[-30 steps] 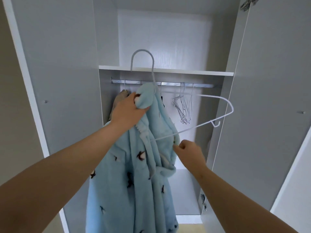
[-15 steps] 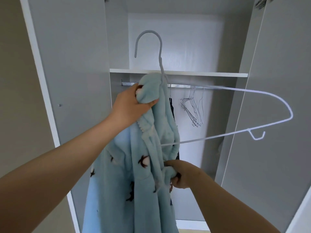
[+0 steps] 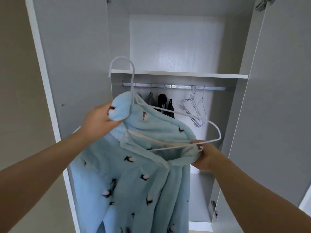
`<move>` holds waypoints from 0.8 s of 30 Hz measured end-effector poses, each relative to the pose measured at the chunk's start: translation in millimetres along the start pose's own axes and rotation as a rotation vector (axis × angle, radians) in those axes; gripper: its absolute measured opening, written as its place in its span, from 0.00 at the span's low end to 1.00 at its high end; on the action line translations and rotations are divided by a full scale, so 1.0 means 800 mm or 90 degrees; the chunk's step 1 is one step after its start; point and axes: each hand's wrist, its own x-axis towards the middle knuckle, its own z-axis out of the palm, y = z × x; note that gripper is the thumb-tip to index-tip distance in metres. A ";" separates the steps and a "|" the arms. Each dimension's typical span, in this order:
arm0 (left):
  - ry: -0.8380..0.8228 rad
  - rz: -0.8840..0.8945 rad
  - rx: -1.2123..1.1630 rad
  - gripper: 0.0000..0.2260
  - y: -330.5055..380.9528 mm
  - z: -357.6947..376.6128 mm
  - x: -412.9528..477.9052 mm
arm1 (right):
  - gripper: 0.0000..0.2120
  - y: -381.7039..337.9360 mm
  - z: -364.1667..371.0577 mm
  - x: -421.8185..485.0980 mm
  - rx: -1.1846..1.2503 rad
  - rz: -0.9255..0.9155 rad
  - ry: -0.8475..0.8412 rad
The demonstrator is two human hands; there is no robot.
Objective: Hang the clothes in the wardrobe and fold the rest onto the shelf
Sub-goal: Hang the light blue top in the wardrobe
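left hand (image 3: 99,122) grips bunched robe (image 3: 134,174) shoulder below rail (image 3: 213,88); right hand (image 3: 206,156) pinches collar by hanger (image 3: 176,112) tip. risk: fleece slips off thin wire, one shoulder unseated.

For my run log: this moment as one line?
phase: fitting blue fleece robe onto white wire hanger | left hand: grips robe shoulder | right hand: grips collar at hanger end | rail: not yet hung
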 end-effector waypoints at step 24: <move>0.110 0.142 0.164 0.20 0.014 0.061 -0.021 | 0.17 -0.018 -0.024 -0.004 -0.551 -0.297 0.458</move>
